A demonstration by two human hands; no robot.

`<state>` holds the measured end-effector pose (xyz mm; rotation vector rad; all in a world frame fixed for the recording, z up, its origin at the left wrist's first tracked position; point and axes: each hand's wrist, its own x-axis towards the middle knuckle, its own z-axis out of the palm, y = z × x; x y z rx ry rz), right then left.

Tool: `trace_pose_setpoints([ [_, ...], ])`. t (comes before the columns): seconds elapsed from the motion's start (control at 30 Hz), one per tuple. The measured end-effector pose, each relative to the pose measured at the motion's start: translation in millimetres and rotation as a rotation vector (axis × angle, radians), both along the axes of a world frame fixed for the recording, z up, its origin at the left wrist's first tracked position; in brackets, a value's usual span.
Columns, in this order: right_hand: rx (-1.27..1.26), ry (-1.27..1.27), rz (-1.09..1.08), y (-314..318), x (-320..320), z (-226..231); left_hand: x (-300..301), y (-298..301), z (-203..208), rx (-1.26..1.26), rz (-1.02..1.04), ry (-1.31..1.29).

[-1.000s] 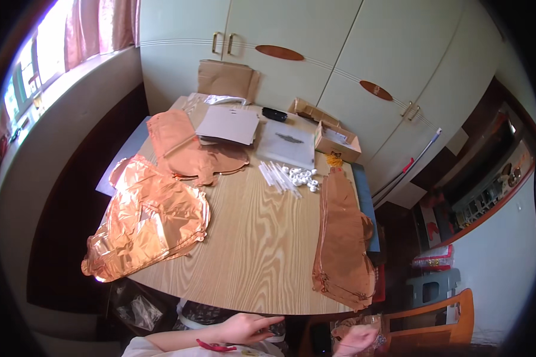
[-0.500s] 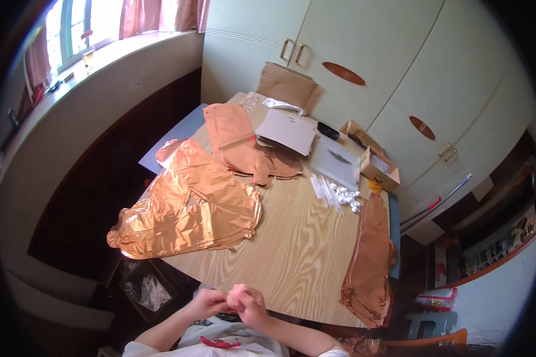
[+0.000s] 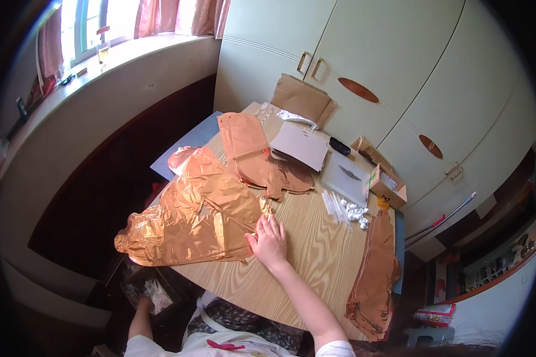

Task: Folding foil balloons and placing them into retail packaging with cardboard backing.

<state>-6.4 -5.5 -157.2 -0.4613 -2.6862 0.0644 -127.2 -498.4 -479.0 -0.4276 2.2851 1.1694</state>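
Note:
A stack of shiny copper-gold foil shapes (image 3: 187,229), which look like flat, uninflated foil balloons, lies on the left of the wooden table (image 3: 304,262). My right hand (image 3: 270,243) rests at the stack's right edge, palm down with its fingers stretched out. Down at the lower left, my left hand (image 3: 144,303) reaches into a dark bin (image 3: 173,304) beside the table; its fingers are too dim and hidden to make out. Crumpled whitish scraps (image 3: 158,297) lie in that bin next to the hand.
Duller copper foil pieces lie behind (image 3: 244,140) and along the right edge (image 3: 372,276). Grey card sheets (image 3: 301,146), clear thin sticks (image 3: 336,208), small white pieces (image 3: 356,214), a translucent tray (image 3: 345,175) and a cardboard box (image 3: 390,189) sit toward the far right.
My hands were together at the table's front edge and have parted. The right has gone forward onto the foil's edge; the left has dropped into the bin. The view has shifted slightly.

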Motion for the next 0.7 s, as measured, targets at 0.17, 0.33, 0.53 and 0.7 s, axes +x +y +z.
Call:
trace_pose_setpoints([
  [0.17,0.018,0.108,-0.008,-9,1,-1,15,-10,63,-0.172,-0.222,-0.293],
  [0.33,-0.331,0.214,-0.048,-16,-4,32,0,-26,95,-0.064,-0.322,-0.267],
  [0.53,-0.529,0.398,0.020,-18,-18,41,-32,-44,174,-0.718,-0.151,0.941],
  [0.7,-0.429,0.370,-0.030,-7,-14,61,-34,67,348,-0.292,-0.017,1.346],
])
